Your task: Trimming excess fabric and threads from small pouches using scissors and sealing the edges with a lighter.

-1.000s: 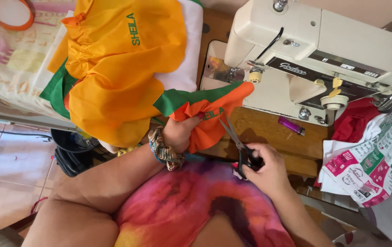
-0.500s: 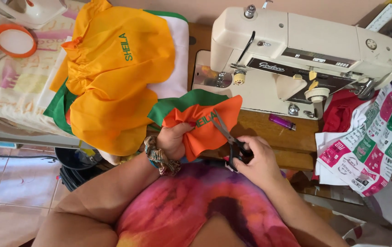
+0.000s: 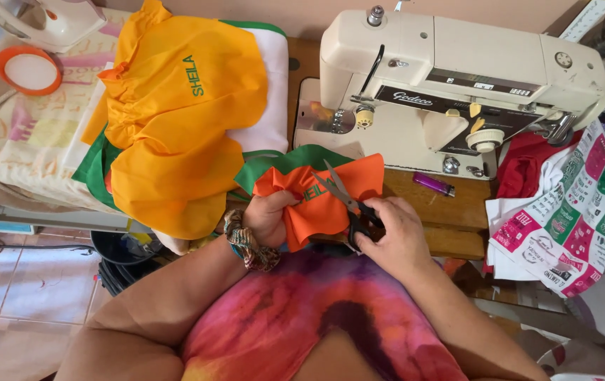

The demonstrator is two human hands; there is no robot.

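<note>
The orange cloth (image 3: 316,201) is being squeezed tight by the left hand (image 3: 268,215). Scissors (image 3: 348,201) are being gripped by the right hand (image 3: 394,236), their blades lying open on the cloth. A small, careful snip is probably being called for.

An orange cloth (image 3: 320,201) is gripped by the left hand (image 3: 268,215); scissors (image 3: 348,201), blades parted over it, are held by the right hand (image 3: 394,236).

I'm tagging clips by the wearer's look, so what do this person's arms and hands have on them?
Both arms are bare, with no sleeves showing past a pink, orange and purple tie-dye top. The left hand has a bunched, patterned fabric scrunchie around its wrist, brownish with teal. The right hand shows no glove or wristband; rings can't be made out.
</note>
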